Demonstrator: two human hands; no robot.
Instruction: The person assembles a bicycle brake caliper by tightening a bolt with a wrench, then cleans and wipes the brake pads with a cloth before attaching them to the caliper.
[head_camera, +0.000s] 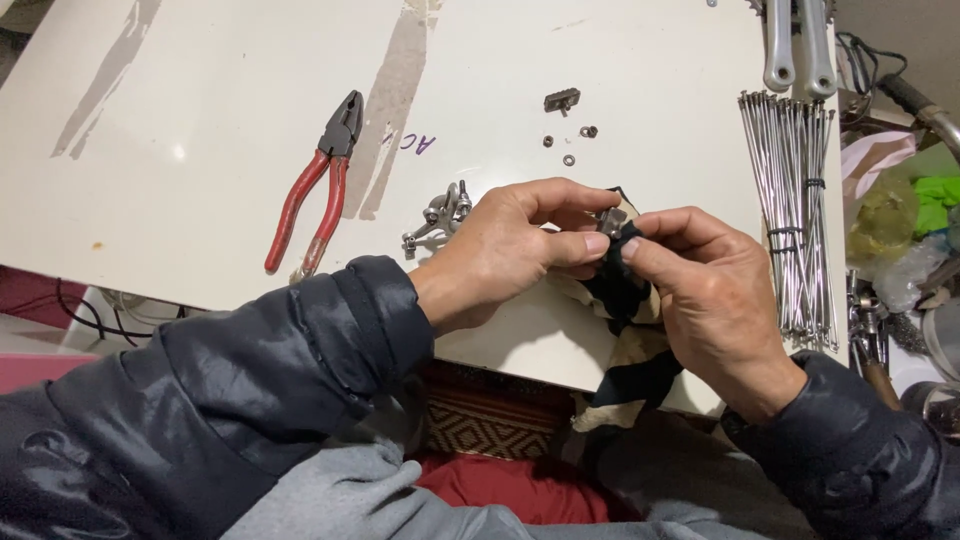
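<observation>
While both hands meet just right of the frame's centre, the left hand (510, 250) pinches a small metal part (611, 219) between thumb and forefinger, its other fingers curled loosely over the top. The right hand (715, 300) closes in from the right, thumb and forefinger tips pressed against the same part and against a dark, dirty rag (625, 300) that is bunched under it. The rag, black with pale patches, hangs down between the two palms and over the near edge of the white table (200, 120). How the part is shaped I cannot tell; the fingers hide most of it.

Just left of the left hand's knuckles, a silver brake caliper (437, 218) lies on the table, touching nothing else that I can see. Further left, in the middle-left of the frame, red-handled pliers (320, 180) lie with jaws shut, pointing toward the top. Above the hands sit a small dark metal block (562, 99) and a few loose nuts and washers (570, 140), near one another but apart. A bundle of thin metal spokes (795, 210), tied with a band, runs down the right side of the table, and two silver crank arms (800, 45) show at the upper right edge. Both forearms wear dark shiny jacket sleeves (250, 380).
</observation>
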